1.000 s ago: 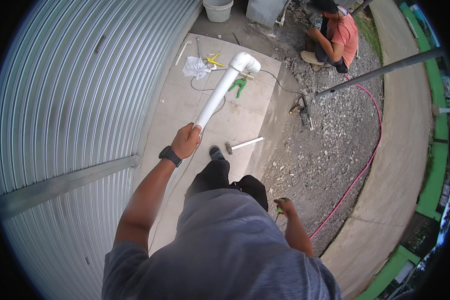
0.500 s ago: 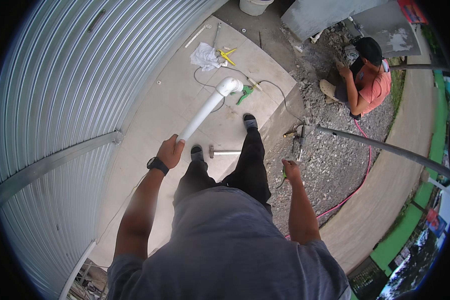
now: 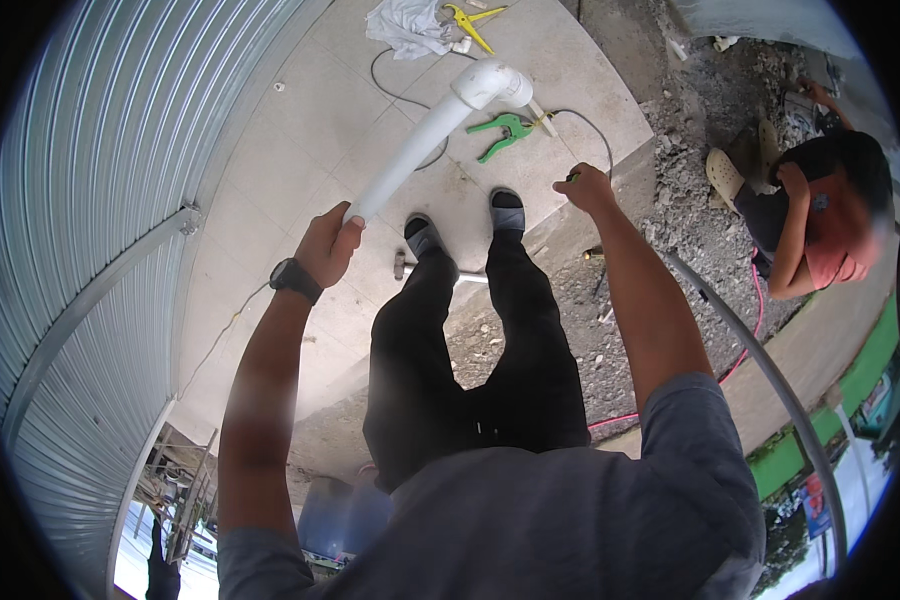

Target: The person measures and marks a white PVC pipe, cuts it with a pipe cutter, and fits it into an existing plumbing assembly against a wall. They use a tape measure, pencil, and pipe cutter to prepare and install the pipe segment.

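My left hand (image 3: 330, 247), a dark watch on its wrist, is closed round the lower end of a white plastic pipe (image 3: 410, 158). A white elbow fitting (image 3: 492, 84) sits on the pipe's far end. My right hand (image 3: 586, 188) is closed in front of my body, with a small green and dark bit showing at its fingers; the thing itself is mostly hidden. Just beyond that hand, green-handled pipe cutters (image 3: 503, 130) lie on the tiled floor. A hammer (image 3: 400, 265) lies beside my feet, partly covered by my leg.
A white cloth (image 3: 407, 28) and a yellow hand tool (image 3: 472, 25) lie farther off. A dark cable (image 3: 592, 122) runs over the tiles. Corrugated metal wall (image 3: 120, 150) stands left. At right, a person (image 3: 815, 200) crouches on gravel (image 3: 670, 250) behind a metal pole (image 3: 770, 350).
My right hand has moved forward and up, nearer the elbow end of the pipe. My left hand still grips the pipe. The view has shifted, and the crouching person now appears farther right.
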The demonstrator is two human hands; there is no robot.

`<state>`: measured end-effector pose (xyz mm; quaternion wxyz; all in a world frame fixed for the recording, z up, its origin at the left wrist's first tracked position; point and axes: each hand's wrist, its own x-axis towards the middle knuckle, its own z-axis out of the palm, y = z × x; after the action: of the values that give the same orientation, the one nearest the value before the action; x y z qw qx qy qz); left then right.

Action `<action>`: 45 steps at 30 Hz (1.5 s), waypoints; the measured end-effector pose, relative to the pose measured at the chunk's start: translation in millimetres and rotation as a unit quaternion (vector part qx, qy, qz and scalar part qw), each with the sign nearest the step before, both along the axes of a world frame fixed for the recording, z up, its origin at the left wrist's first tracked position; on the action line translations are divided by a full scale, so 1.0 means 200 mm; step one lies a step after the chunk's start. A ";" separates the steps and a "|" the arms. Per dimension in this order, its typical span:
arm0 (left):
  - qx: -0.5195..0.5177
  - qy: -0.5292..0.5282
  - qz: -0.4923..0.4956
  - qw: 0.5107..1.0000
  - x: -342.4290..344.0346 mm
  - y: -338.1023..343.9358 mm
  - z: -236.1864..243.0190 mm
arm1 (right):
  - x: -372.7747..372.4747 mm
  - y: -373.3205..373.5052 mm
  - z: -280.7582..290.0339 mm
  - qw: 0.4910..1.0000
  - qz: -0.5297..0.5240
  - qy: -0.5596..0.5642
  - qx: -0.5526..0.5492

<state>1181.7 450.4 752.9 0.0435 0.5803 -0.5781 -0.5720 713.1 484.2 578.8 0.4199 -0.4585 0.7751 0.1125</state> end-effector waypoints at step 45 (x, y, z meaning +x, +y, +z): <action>-0.156 0.012 0.122 0.980 0.18 -0.25 -0.43 | 0.94 -0.41 -0.11 0.795 -0.168 -0.574 -0.105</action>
<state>1216.8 400.6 666.9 0.2094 0.6259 -0.5845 -0.4720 901.2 402.7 556.1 0.7495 -0.3427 0.4635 -0.3256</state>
